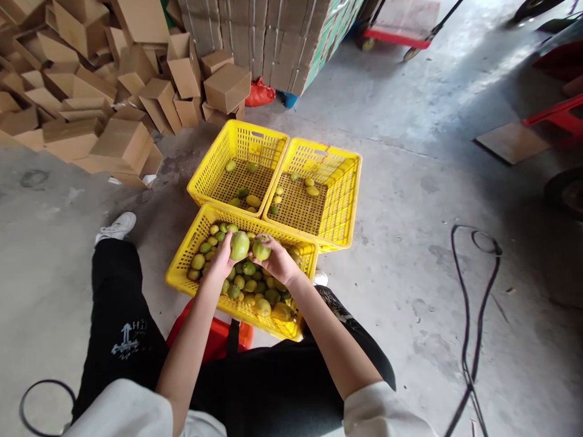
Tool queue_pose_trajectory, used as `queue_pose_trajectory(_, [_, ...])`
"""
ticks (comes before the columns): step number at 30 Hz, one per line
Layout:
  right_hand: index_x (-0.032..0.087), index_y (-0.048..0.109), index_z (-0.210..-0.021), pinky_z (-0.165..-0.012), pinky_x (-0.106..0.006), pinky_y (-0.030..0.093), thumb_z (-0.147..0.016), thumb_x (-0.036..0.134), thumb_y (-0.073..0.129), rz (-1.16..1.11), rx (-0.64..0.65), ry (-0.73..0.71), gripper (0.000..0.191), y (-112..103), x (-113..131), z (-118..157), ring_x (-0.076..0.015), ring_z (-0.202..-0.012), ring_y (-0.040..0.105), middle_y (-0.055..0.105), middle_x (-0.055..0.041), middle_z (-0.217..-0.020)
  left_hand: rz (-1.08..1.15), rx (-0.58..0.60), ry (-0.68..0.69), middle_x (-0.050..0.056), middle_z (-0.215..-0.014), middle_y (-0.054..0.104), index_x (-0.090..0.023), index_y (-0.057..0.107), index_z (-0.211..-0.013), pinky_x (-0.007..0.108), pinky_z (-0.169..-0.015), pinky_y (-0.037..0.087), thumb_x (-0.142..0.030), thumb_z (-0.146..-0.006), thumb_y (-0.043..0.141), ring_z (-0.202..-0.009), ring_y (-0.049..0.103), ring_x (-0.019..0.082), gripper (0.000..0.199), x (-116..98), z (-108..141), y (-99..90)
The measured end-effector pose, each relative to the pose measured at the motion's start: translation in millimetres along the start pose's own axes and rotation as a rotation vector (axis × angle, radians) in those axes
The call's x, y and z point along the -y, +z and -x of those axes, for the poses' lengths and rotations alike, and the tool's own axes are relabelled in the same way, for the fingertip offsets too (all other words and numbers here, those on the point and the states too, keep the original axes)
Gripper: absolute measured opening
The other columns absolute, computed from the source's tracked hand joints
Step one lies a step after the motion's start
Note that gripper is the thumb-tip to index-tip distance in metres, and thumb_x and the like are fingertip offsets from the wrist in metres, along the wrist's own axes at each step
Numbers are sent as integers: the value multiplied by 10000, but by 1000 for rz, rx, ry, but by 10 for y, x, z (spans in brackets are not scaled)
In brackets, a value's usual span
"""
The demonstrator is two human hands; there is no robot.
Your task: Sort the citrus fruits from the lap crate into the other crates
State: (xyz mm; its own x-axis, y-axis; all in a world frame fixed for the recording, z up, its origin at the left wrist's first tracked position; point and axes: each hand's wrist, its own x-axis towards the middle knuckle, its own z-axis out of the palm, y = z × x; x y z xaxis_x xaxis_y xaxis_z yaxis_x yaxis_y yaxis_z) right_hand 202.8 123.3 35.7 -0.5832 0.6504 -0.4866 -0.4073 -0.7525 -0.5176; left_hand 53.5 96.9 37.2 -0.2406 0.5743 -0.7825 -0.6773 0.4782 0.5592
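Observation:
My left hand (223, 258) is closed around a large green lemon (239, 246). Close beside it, my right hand (279, 262) grips a smaller green lemon (261, 249) between its fingers. Both hands are above the near yellow crate (182, 270), where many green and yellow lemons (263, 307) lie; my hands and forearms hide some of them. Beyond stand two more yellow crates side by side. The far left crate (207, 173) has several lemons on its floor, and the far right crate (353, 194) has several smaller ones.
Cardboard boxes (122, 145) are heaped at the far left, beside a tall wrapped stack (255, 42). A red hand cart (396, 37) stands at the back. A black cord (467, 315) lies on the concrete floor at right. Something red (214, 340) shows under the near crate.

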Motion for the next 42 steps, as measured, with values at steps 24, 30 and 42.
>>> queue_pose_trajectory(24, [230, 554, -968, -568, -275, 553, -702, 274, 715, 2, 13, -7, 314, -56, 7, 47, -191, -755, 676, 660, -11, -829, 167, 88, -33, 102, -934, 733, -161, 686, -970, 308, -748, 611, -338, -927, 614, -971, 702, 242, 195, 27, 38, 34])
queue_pose_trajectory(30, [236, 564, -1086, -625, -310, 601, -735, 298, 719, 18, 55, -8, 389, -46, 20, 26, -185, -752, 689, 673, -14, -896, 209, 86, -29, 119, -1000, 737, -168, 684, -1052, 336, -814, 610, -357, -988, 500, -1031, 691, 249, 271, -53, 97, 3])
queue_pose_trajectory(42, [248, 494, -909, -454, -196, 466, -633, 264, 880, 114, -4, -30, 474, -156, -30, 116, -119, -572, 615, 643, 29, -764, 210, 119, -39, 81, -885, 708, -179, 636, -894, 327, -788, 620, -290, -889, 646, -869, 715, 213, 112, 39, 175, 96])
